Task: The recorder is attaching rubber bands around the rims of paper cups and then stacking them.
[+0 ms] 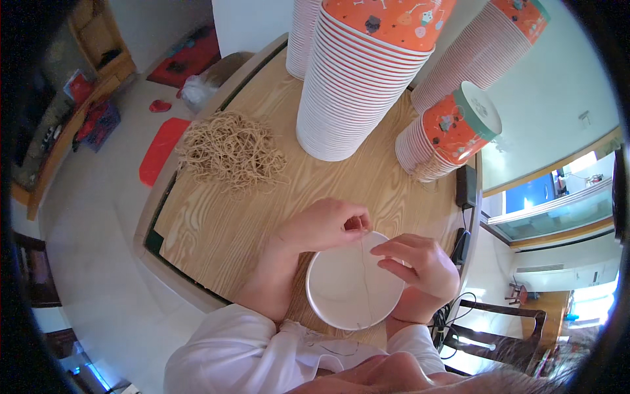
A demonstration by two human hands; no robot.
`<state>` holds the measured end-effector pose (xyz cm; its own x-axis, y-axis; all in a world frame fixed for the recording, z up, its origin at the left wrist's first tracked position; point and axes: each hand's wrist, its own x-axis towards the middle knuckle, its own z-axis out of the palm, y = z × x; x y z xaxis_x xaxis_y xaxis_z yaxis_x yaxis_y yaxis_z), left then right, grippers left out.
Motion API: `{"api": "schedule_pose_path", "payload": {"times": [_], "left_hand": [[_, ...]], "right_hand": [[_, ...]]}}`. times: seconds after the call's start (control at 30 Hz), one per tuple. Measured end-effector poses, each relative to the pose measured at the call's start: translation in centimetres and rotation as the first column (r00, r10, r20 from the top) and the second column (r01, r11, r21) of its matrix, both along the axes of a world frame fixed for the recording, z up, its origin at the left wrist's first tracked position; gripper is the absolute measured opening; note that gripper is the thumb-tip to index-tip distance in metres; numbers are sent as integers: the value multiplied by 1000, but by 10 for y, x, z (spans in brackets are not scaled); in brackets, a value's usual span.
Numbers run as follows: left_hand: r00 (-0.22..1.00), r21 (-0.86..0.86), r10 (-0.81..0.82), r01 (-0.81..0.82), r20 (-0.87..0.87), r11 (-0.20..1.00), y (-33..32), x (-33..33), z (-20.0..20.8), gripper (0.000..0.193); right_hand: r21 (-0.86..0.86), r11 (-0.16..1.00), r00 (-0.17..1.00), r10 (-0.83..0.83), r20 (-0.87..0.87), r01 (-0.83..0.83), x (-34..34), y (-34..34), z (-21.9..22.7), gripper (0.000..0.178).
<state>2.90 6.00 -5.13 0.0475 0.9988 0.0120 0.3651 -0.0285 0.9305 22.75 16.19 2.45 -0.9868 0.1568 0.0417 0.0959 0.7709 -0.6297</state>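
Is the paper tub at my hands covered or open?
Open: the paper tub shows its white inside, with a thin strand across the mouth.

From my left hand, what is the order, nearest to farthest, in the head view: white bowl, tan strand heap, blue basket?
1. White bowl, right at the left hand.
2. Tan strand heap, ahead left.
3. Blue basket, far left.

Dark chair, black cables, red mat, plastic bag

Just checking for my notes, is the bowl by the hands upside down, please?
No, the bowl shows its open mouth and white inside.
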Motion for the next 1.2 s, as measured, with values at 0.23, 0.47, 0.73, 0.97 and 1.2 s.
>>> {"api": "schedule_pose_path", "payload": {"times": [0.23,0.47,0.73,0.97,1.2], "left_hand": [[989,118,138,-144,62,982,2,2,1,14],[983,147,166,-176,80,973,-2,-1,-2,18],[983,96,128,-116,-129,989,-7,6,15,31],[966,93,230,-220,-119,971,1,17,6,18],[965,159,259,-248,-50,956,3,12,3,18]], "right_hand": [[151,988,996,-37,86,24,-14,-15,-13,24],[125,992,994,18,105,-32,-15,-10,-22,23],[57,942,919,-309,-246,332,-22,-11,-10,15],[75,920,895,-351,-275,385,-33,-1,-19,16],[56,926,907,-351,-234,373,-36,11,-27,15]]}}
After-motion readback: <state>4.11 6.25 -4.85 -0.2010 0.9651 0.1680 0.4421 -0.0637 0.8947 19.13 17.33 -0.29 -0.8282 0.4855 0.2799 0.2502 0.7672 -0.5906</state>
